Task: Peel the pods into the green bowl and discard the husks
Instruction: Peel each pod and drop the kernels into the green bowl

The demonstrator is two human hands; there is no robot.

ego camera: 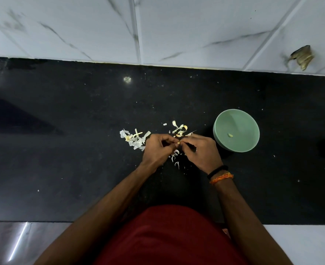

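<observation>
With the left hand point(156, 150) and right hand point(201, 150) both pinched shut on one pod point(178, 143), the person should strip the husk cleanly, then drop it into the green bowl point(249, 119) at three o'clock.

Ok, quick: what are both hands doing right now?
Left hand: closed, pinching the pod.
Right hand: closed, pinching the same pod from the other side.

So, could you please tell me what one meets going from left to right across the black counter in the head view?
Pile of pale papery husks → left hand → small yellowish pod pinched between both hands → right hand → round green bowl holding one peeled piece.
</observation>
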